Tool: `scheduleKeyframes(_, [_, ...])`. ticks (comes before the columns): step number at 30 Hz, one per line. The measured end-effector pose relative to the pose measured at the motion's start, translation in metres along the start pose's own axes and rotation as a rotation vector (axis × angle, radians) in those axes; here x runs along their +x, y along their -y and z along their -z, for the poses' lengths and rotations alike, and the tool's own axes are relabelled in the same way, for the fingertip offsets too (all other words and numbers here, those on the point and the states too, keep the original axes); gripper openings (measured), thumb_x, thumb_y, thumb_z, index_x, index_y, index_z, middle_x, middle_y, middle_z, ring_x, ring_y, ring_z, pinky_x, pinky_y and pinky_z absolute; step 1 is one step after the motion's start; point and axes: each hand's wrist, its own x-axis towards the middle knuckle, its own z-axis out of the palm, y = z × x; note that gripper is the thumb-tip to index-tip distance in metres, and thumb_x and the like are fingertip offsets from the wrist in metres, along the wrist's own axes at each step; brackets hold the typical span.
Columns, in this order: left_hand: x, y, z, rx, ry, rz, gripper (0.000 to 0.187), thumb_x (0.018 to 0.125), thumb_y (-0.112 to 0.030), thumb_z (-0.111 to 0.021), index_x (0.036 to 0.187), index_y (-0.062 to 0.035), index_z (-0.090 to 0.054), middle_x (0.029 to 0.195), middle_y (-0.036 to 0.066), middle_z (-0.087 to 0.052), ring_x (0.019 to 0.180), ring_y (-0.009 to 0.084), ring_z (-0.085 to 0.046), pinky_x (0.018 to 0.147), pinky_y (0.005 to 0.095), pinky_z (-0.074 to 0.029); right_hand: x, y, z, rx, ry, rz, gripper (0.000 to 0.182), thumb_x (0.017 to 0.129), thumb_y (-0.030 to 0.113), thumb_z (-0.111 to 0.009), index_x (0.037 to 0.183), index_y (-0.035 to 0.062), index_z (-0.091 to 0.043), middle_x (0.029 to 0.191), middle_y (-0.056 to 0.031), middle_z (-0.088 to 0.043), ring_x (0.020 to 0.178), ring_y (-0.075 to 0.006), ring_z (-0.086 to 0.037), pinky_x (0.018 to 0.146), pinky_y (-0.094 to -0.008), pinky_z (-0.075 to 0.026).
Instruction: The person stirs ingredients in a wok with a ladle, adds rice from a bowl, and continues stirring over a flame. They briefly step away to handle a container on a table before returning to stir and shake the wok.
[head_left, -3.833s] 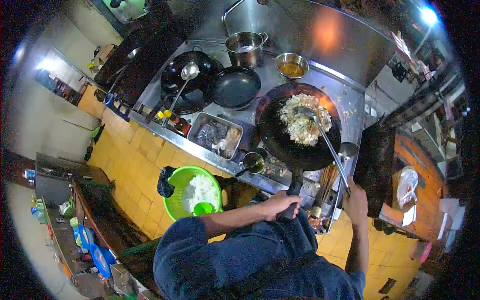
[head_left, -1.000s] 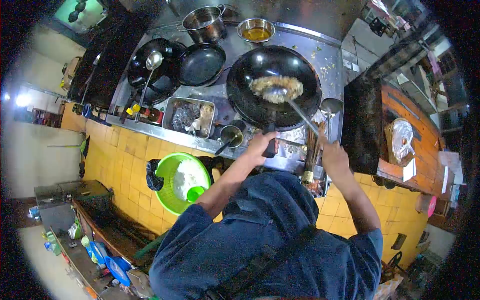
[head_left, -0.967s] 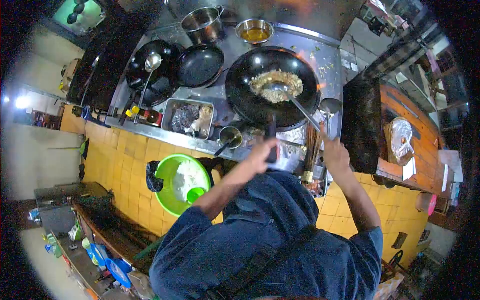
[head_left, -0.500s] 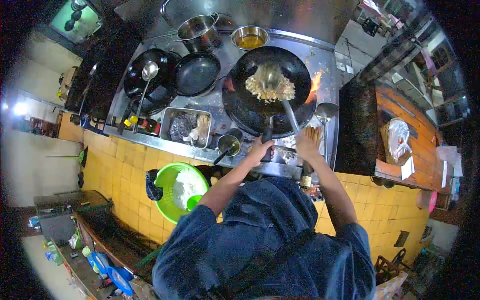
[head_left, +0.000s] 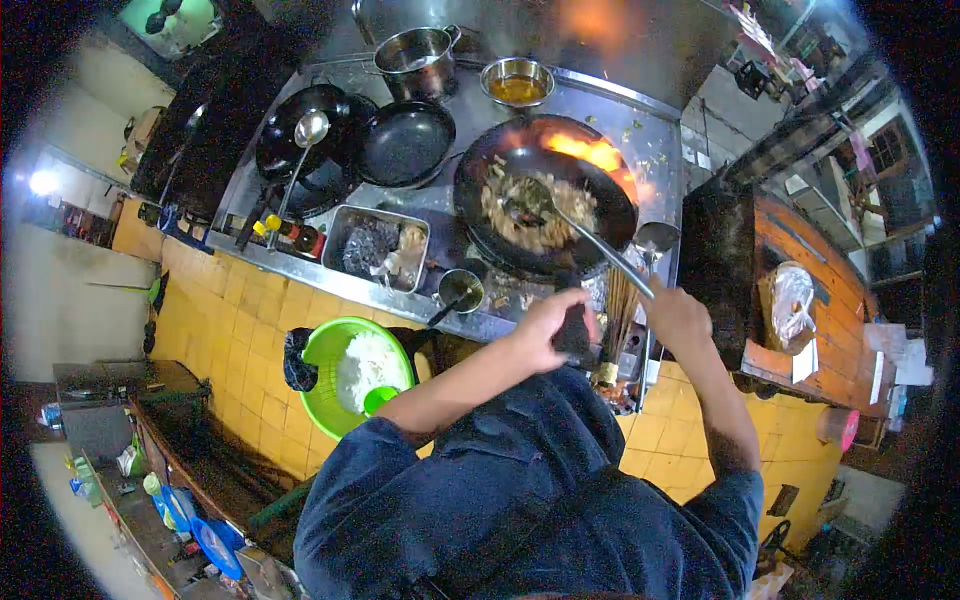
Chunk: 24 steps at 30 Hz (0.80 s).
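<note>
Holding food (head_left: 505,215), the wok (head_left: 615,215) has the left hand (head_left: 540,330) clamped on its handle (head_left: 573,337); the right hand (head_left: 680,318) clasps a ladle (head_left: 615,257).

The person near me wraps a left grip (head_left: 560,330) round the dark handle (head_left: 574,342) of the wok (head_left: 612,212); the right grip (head_left: 681,320) holds a long ladle (head_left: 612,256) in the browned food (head_left: 530,232). Flames (head_left: 585,152) flare at the far edge. Behind, a steel bowl (head_left: 517,103) of amber liquid sits on the worktop (head_left: 658,150).
</note>
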Motion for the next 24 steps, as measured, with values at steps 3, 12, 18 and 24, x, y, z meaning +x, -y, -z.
scheduleKeyframes(3, [-0.012, -0.011, 0.002, 0.046, -0.029, 0.096, 0.016, 0.080, -0.017, -0.055, 0.073, -0.0054, -0.047, 0.058, 0.007, -0.051, 0.051, 0.0163, -0.052, 0.049, 0.0293, -0.047, -0.016, -0.006, 0.005, -0.067, -0.004, 0.064, 0.044, 0.082, 0.025, -0.048, 0.123, 0.0125, -0.038, 0.070, -0.0224, -0.057, 0.068, -0.0381, -0.058, 0.060, -0.0467, -0.047])
scheduleKeyframes(12, [-0.054, 0.033, 0.000, 0.337, -0.175, 0.118, 0.009, 0.079, -0.014, -0.054, 0.073, -0.0059, -0.055, 0.064, 0.007, -0.057, 0.053, 0.0150, -0.055, 0.052, 0.0285, -0.046, -0.024, 0.002, -0.032, -0.048, -0.162, 0.049, 0.054, 0.072, 0.004, -0.052, 0.124, 0.0099, -0.038, 0.067, -0.0222, -0.056, 0.066, -0.0374, -0.057, 0.060, -0.0450, -0.047])
scheduleKeyframes(18, [0.035, 0.006, 0.080, 0.428, -0.211, -0.093, 0.023, 0.083, -0.022, -0.050, 0.067, -0.0053, -0.053, 0.058, 0.006, -0.054, 0.052, 0.0159, -0.054, 0.052, 0.0285, -0.046, -0.004, 0.001, -0.060, 0.040, -0.098, -0.097, 0.059, 0.072, 0.001, -0.045, 0.129, 0.0110, -0.033, 0.078, -0.0236, -0.055, 0.072, -0.0365, -0.057, 0.063, -0.0434, -0.047])
scheduleKeyframes(24, [-0.033, 0.010, 0.039, 0.540, -0.157, 0.066, 0.020, 0.082, -0.021, -0.052, 0.074, -0.0033, -0.054, 0.059, 0.007, -0.054, 0.051, 0.0166, -0.054, 0.048, 0.0294, -0.044, -0.027, -0.031, 0.002, 0.185, -0.232, -0.078, 0.043, 0.078, 0.013, -0.053, 0.120, 0.0126, -0.044, 0.086, -0.0205, -0.059, 0.079, -0.0392, -0.056, 0.067, -0.0424, -0.047])
